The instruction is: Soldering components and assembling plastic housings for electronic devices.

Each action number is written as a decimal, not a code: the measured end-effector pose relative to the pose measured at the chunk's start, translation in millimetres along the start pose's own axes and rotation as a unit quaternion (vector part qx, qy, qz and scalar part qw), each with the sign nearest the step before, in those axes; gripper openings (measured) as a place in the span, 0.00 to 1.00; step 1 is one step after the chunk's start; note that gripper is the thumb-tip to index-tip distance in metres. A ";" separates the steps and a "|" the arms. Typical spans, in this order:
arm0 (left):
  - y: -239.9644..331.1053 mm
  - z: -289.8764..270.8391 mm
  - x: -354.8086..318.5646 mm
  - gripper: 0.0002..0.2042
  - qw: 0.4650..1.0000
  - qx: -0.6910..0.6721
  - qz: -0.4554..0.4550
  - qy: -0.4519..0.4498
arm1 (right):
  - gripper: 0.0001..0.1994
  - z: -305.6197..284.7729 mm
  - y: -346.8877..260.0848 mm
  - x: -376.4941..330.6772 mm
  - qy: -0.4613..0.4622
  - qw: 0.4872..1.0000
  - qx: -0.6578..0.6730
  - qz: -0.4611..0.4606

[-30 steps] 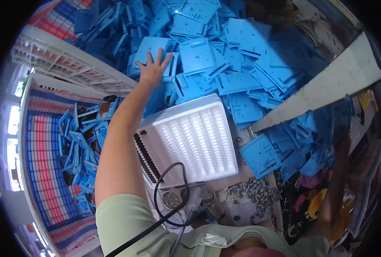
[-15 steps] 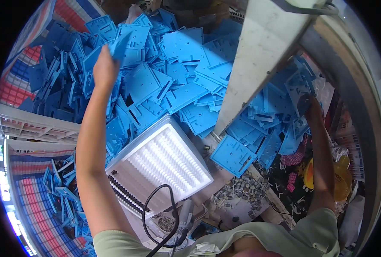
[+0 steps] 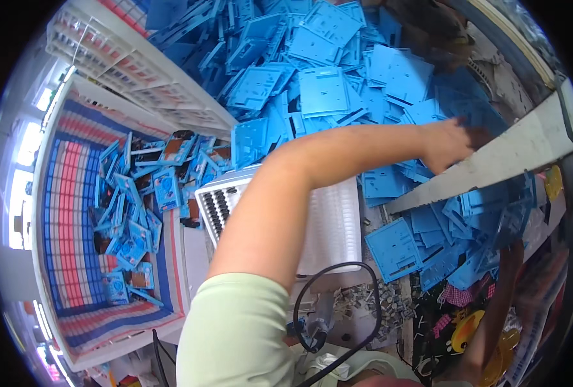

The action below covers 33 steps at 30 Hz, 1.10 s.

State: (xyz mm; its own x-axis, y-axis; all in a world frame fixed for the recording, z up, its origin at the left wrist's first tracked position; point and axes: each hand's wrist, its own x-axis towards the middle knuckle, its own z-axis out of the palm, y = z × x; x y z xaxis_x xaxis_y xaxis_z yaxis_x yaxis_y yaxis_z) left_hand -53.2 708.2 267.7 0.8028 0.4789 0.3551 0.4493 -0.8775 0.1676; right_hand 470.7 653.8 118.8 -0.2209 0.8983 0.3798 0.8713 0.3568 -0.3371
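Observation:
My left arm stretches across to the right, and my left hand (image 3: 451, 143) is beside a pale upright beam. A darker blue plastic panel (image 3: 476, 106), smeared by motion, is at its fingers and seems to be gripped. Far right, my right forearm rises to my right hand (image 3: 512, 245), whose fingers are mostly hidden behind another blue panel (image 3: 520, 216) that it holds up. Flat blue panels with slots and cut-outs lie in a big heap (image 3: 325, 90) in front of me. More of them (image 3: 393, 248) lie to the right of the beam (image 3: 486, 171).
A white tray (image 3: 331, 226) with rows of white and black pieces stands under my left arm. At left, a bin lined with striped cloth (image 3: 67, 226) contains blue assemblies (image 3: 132, 200). A black cable (image 3: 377, 290) loops near my chest, and small metal parts (image 3: 377, 303) lie close by.
My left hand has swung from the heap on the left across to the right, beside the beam. The view has turned left, showing more of the lined bin. My right hand stays among the right-hand panels.

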 end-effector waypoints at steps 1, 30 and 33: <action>11.4 -25.0 -7.3 0.37 0.996 0.058 -0.027 -0.069 | 0.17 -17.8 22.8 -20.8 0.004 0.999 -0.010 0.053; -172.1 -41.4 -269.6 0.30 0.543 0.197 -0.812 -0.080 | 0.21 12.5 21.3 -9.9 0.051 0.767 0.498 0.402; -159.5 -56.7 -235.9 0.32 0.596 0.180 -0.778 -0.081 | 0.23 4.6 44.6 -18.1 0.017 0.804 0.476 0.355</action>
State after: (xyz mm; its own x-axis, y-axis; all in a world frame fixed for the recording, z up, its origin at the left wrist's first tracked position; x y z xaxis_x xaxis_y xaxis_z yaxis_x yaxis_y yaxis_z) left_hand -336.5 733.8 209.4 -0.6825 0.7275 -0.0709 0.7307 0.6816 -0.0400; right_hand 511.6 654.6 93.0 0.2105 0.9607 -0.1810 0.0383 -0.1931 -0.9804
